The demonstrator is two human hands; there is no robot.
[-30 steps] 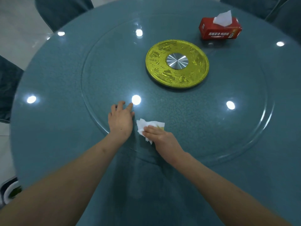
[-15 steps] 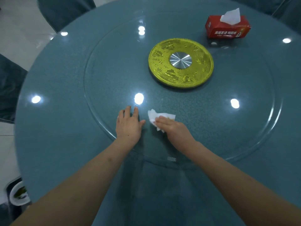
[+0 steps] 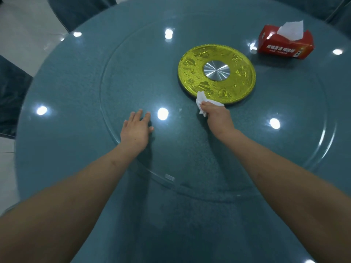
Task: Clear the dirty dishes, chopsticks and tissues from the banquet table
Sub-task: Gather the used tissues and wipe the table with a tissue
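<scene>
My right hand point(image 3: 218, 118) holds a crumpled white tissue point(image 3: 201, 99) pressed onto the glass turntable point(image 3: 284, 114), right at the near rim of the gold centre disc point(image 3: 216, 73). The fingers curl over the tissue and hide most of it. My left hand point(image 3: 135, 130) lies flat on the glass to the left, fingers straight and spread, holding nothing. A tiny white scrap point(image 3: 180, 110) lies on the glass between my two hands.
A red tissue box point(image 3: 284, 45) with a white tissue sticking out stands at the back right on the turntable. The round blue-green banquet table point(image 3: 57, 130) carries the turntable. Dark chairs point(image 3: 11, 95) stand at the left and far edges.
My right hand has slid the tissue forward and to the right across the glass, up to the gold disc. My left hand stays flat on the glass.
</scene>
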